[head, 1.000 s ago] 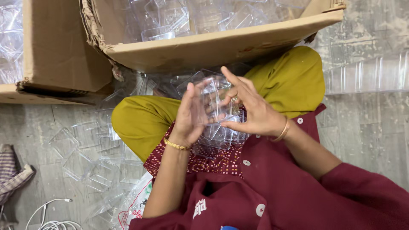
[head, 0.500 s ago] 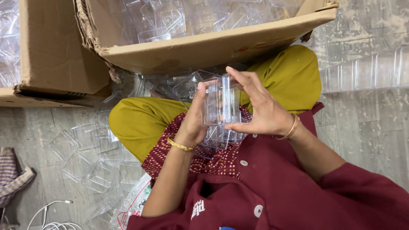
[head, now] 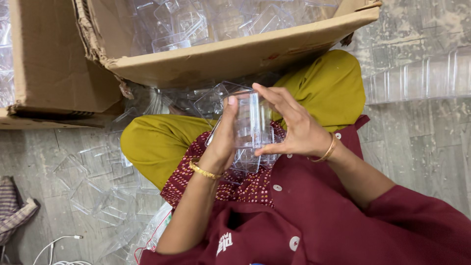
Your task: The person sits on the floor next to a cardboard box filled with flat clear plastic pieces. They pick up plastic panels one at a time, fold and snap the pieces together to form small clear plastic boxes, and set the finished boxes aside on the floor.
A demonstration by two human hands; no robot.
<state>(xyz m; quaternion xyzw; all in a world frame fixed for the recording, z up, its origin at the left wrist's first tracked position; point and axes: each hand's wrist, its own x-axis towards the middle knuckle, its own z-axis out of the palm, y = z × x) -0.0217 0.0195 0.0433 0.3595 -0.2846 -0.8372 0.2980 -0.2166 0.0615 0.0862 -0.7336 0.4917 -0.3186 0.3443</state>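
Note:
My left hand [head: 222,142] and my right hand [head: 292,128] hold a small clear plastic box [head: 249,119] between them, above my lap. The left thumb presses on its left edge and the right fingers wrap its right side. Each wrist carries a gold bangle. More clear plastic pieces [head: 248,159] lie in my lap beneath the box, partly hidden by my hands. I sit cross-legged in mustard-yellow trousers [head: 157,142] and a maroon top.
An open cardboard box [head: 230,56] filled with clear plastic containers stands just ahead of my knees. Another cardboard box [head: 59,64] is at the left. Loose clear containers [head: 98,186] lie on the floor at the left, stacked ones [head: 417,78] at the right. A white cable [head: 54,245] lies bottom left.
The hands turned the clear box upright and closed in on it; the left thumb now presses on its edge, and the right fingers wrap tighter around it.

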